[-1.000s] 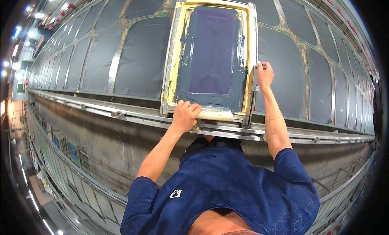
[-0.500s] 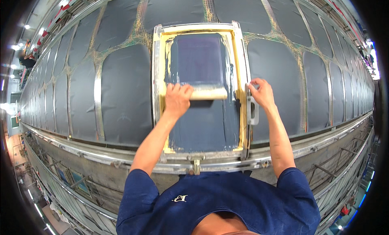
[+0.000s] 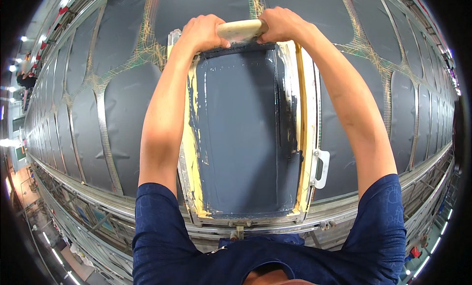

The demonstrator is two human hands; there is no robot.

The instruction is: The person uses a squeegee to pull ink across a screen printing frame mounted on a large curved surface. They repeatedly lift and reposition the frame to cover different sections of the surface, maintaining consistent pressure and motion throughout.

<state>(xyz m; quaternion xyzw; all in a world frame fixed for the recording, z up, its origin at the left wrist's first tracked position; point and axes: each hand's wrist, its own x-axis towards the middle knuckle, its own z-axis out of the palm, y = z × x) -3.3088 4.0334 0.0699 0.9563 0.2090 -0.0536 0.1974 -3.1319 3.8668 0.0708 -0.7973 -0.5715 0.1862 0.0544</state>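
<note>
A pale wooden-handled squeegee (image 3: 240, 29) stands at the far end of a screen-printing frame (image 3: 306, 113). My left hand (image 3: 204, 31) is closed round its left end, and my right hand (image 3: 280, 23) grips the right end. Dark grey ink (image 3: 238, 132) covers the screen's middle, with thicker wet streaks along its right side. Yellow tape, smeared with ink in places, lines the frame's inner border. The squeegee's blade and the frame's far edge are mostly hidden by my hands and the handle.
A white metal handle (image 3: 321, 169) sticks out from the frame's right side. Dark panels (image 3: 132, 127) lie in rows on the long table, with threadlike strips between them. A metal rail (image 3: 339, 211) runs along the near edge, in front of my body.
The squeegee has moved from mid-screen to the far end. My right hand has left the frame's right edge and taken hold of it alongside my left. My body has leaned forward.
</note>
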